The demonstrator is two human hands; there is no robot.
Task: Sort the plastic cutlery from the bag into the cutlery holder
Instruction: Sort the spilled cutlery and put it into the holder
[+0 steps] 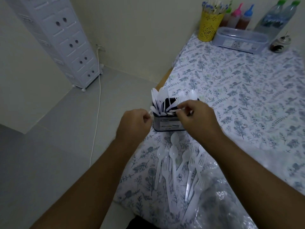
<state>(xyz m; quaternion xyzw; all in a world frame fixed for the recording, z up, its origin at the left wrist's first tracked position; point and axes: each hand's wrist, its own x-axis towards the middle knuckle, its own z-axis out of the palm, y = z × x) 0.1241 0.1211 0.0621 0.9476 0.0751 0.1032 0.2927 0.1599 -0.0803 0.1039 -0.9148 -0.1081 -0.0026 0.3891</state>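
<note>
Glossy white plastic cutlery (pixel 173 162), crinkled clear bag (pixel 231 204), matt printed tablecloth (pixel 247 96).

A cloth with a blue leaf and flower print (pixel 239 90) covers the bench. At the far end, near the wall, stands a yellow perforated cup (pixel 208 26) full of thin sticks. Just beside it are three squeeze bottles (pixel 237 17) with green, pink and blue caps, a clear box with a lid (pixel 239 39), two water bottles with green caps (pixel 277 15) and a small dark jar (pixel 279 43). On the left, a white drawer tower (pixel 61 38) stands on the grey floor, with a white cable (pixel 97 100) beside it.
</note>
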